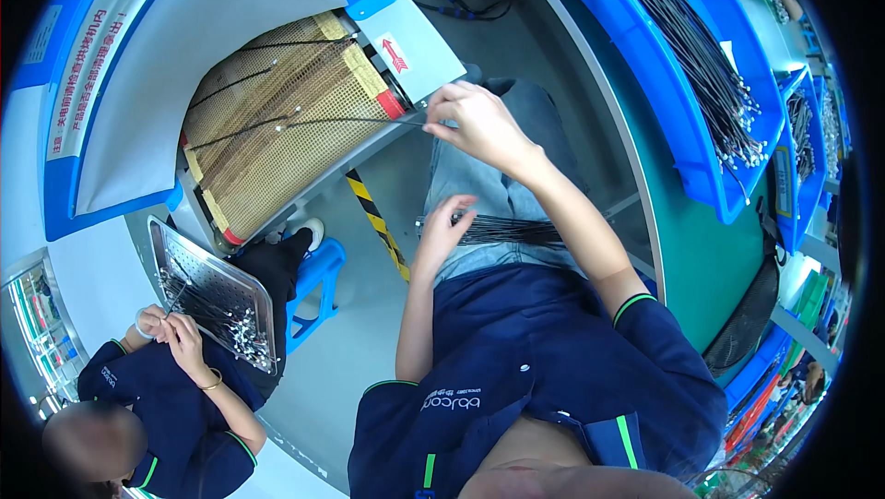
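My right hand (475, 125) is raised over the near edge of a tan mesh conveyor belt (323, 144). Thumb and fingers pinch the end of a thin black cable (359, 120), which stretches left across the belt. My left hand (442, 239) is over my lap with fingers curved and apart, beside the ends of a bundle of black cables (516, 231). That bundle lies across my jeans. Other black cables with small pale ends rest on the mesh, one of them a cable (230, 87) farther in.
A blue-and-white machine hood (212, 47) arches over the belt. At left a seated co-worker handles cables above a perforated metal tray (267, 287). A blue stool (318, 291) stands nearby. To my right, a green table (682, 268) carries a blue bin (687, 144) of black cables.
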The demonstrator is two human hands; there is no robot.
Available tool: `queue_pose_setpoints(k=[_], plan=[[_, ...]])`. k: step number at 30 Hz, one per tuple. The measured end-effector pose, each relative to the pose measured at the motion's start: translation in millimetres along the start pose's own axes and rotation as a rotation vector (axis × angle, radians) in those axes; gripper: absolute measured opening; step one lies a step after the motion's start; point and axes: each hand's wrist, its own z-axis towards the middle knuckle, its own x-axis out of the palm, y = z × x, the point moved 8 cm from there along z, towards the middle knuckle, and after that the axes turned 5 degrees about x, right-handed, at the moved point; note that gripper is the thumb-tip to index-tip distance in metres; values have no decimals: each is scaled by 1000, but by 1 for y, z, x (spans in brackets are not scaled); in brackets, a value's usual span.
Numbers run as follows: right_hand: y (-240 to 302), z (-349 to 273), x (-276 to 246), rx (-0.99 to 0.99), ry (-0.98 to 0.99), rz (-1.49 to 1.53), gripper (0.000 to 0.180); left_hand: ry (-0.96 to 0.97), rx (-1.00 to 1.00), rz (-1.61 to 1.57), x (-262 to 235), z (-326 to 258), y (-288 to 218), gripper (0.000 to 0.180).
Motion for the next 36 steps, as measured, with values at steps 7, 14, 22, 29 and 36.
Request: queue_pose_setpoints(k=[7, 14, 22, 29, 36], plan=[[9, 65, 43, 21, -82, 5, 12, 95, 95, 209, 3, -3, -24, 26], [14, 94, 69, 56, -80, 59, 13, 139, 162, 349, 11, -3, -27, 29], [8, 96, 86, 90, -76, -73, 16, 162, 154, 470, 17, -3, -24, 29], [10, 69, 52, 46, -107, 46, 17, 177, 196, 480, 18, -1, -29, 24], [-50, -57, -7, 212, 81, 263, 17, 178, 232, 395, 19, 0, -34, 20]])
